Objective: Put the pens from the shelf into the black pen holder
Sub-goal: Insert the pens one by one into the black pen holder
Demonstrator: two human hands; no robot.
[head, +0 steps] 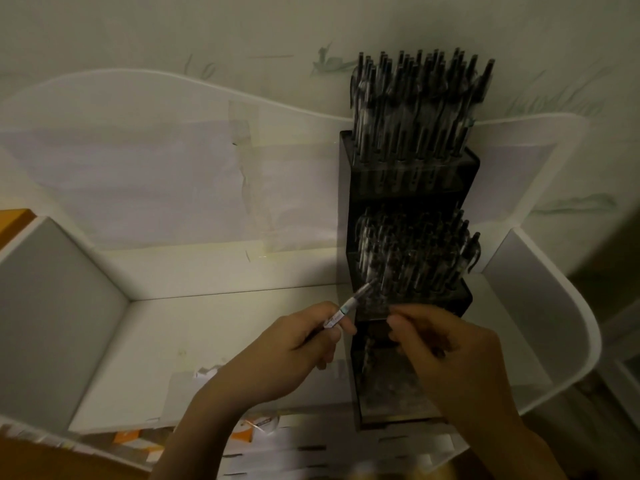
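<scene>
— What's the left hand got?

— A single pen, pinched between thumb and curled fingers. The pale barrel comes up out of the grip and slants to the upper right, so its dark end sits right at the front of the middle tier's pens. Whether it touches them I can't tell; the light is dim and that part is blurred.

— And the black pen holder?

— It stands at the right end of the white shelf, stepped in three tiers. The top tier is crammed with dark pens standing upright against the wall, the middle one is nearly as full, and the lowest tier lies mostly behind the right hand.

— So what is the right hand doing?

— It's over the front of the holder, just beside the left hand — fingers bent, tips drawn together near the thumb at the lip of the middle tier. It could be pinching something thin, but nothing shows clearly there, so I can't tell whether it grips anything.

— Anything else around?

— Sheets of paper taped over the shelf's back panel, and below the shelf's front edge some white and orange boxes, out of focus.
</scene>
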